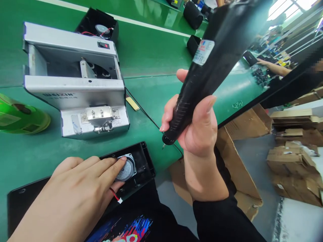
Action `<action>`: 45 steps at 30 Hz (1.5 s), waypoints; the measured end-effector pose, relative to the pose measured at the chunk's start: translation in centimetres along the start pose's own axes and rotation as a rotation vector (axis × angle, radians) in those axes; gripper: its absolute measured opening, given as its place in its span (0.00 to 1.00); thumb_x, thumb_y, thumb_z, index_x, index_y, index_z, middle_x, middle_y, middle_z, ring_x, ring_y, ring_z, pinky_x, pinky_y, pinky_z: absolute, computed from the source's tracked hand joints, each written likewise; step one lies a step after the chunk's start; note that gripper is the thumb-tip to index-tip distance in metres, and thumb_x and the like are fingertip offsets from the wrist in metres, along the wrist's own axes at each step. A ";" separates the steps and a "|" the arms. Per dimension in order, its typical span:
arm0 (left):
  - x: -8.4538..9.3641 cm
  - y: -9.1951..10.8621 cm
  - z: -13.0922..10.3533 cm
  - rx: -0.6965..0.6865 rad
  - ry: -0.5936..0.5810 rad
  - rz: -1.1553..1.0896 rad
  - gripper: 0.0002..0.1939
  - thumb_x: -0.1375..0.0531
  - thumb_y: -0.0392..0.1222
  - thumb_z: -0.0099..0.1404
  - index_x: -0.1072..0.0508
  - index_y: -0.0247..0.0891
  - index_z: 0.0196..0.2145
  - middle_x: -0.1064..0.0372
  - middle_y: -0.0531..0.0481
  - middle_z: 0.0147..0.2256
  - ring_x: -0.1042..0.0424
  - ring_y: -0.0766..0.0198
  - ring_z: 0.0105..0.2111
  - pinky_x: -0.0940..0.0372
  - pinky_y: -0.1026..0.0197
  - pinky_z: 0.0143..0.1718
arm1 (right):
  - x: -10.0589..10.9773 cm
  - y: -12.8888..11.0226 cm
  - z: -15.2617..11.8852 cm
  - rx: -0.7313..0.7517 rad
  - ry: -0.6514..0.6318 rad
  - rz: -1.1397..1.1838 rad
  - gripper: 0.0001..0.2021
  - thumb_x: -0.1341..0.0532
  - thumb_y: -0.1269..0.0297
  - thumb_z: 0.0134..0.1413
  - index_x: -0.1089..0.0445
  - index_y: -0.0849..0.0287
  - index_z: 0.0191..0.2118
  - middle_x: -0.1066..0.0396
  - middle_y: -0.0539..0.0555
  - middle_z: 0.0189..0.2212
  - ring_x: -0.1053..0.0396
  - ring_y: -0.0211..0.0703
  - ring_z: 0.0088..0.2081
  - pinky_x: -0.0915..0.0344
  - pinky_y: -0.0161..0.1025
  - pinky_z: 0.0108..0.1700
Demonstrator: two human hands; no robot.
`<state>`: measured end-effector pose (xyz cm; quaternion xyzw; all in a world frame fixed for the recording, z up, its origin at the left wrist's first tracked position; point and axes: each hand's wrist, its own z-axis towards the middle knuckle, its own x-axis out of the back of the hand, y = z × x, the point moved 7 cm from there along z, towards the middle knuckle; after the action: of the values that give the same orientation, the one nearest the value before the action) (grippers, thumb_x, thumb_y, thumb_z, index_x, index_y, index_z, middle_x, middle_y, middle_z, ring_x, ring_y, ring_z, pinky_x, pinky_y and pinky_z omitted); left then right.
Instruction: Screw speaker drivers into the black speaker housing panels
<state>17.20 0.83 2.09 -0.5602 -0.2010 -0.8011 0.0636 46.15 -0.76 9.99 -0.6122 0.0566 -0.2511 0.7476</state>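
Observation:
My right hand (199,124) is wrapped around a black electric screwdriver (194,87), its bit pointing down and left, clear of everything beneath. A label is stuck on the screwdriver's body. Lower left, my left hand (85,185) lies across a black plastic housing (143,164), fingers pressing on a round speaker (127,169) with a metal frame that sits inside it. The thumb is partly hidden under the fingers. From beside the thumb comes a red and black wire (114,194) ending in a white connector (120,200). My palm covers much of the housing.
A silver screw feeder (75,87) stands behind the housing, with a green bottle (22,116) left of it. Another black housing with a speaker (101,28) sits farther back. Cardboard boxes (242,161) lie right of the bench. A co-worker's arm (275,68) reaches in at far right.

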 end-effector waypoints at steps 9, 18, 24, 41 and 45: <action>-0.8 0.6 2.4 0.107 -0.294 0.002 0.19 0.34 0.40 0.85 0.09 0.46 0.66 0.09 0.46 0.49 0.14 0.47 0.45 0.34 0.40 0.46 | -2.6 -7.5 1.5 0.058 0.107 0.451 0.32 0.34 0.22 0.84 0.18 0.48 0.55 0.25 0.43 0.24 0.28 0.42 0.22 0.27 0.40 0.25; -0.9 1.1 4.6 0.222 -0.454 -0.053 0.15 0.26 0.43 0.84 0.12 0.42 0.64 0.09 0.44 0.51 0.14 0.46 0.52 0.33 0.43 0.51 | -11.4 -9.9 4.9 0.329 -0.096 0.553 0.42 0.28 0.06 0.58 0.21 0.45 0.42 0.23 0.42 0.19 0.32 0.44 0.16 0.31 0.43 0.19; -1.3 1.3 4.9 0.205 -0.429 -0.063 0.09 0.30 0.40 0.85 0.11 0.40 0.58 0.09 0.44 0.50 0.15 0.50 0.49 0.34 0.45 0.48 | -13.5 -7.4 5.4 0.449 -0.096 0.548 0.44 0.36 0.07 0.69 0.17 0.48 0.49 0.26 0.43 0.20 0.35 0.42 0.14 0.37 0.38 0.16; -0.9 1.2 2.1 0.081 -0.190 -0.021 0.20 0.32 0.36 0.83 0.12 0.40 0.67 0.10 0.46 0.47 0.17 0.48 0.45 0.36 0.43 0.47 | -4.6 -8.2 -1.2 0.104 -0.220 0.580 0.26 0.18 0.28 0.72 0.06 0.41 0.59 0.12 0.48 0.30 0.16 0.49 0.27 0.15 0.47 0.32; -0.1 1.1 1.9 0.047 -0.086 -0.062 0.17 0.33 0.34 0.79 0.11 0.42 0.61 0.12 0.49 0.43 0.18 0.51 0.40 0.39 0.43 0.45 | -5.2 -5.1 -2.2 0.071 -0.131 0.599 0.28 0.21 0.22 0.70 0.07 0.38 0.56 0.14 0.45 0.28 0.21 0.46 0.24 0.20 0.44 0.29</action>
<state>19.24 0.61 2.84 -0.5860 -0.2397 -0.7728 0.0432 39.20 -1.08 13.13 -0.5567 0.1777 0.0186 0.8113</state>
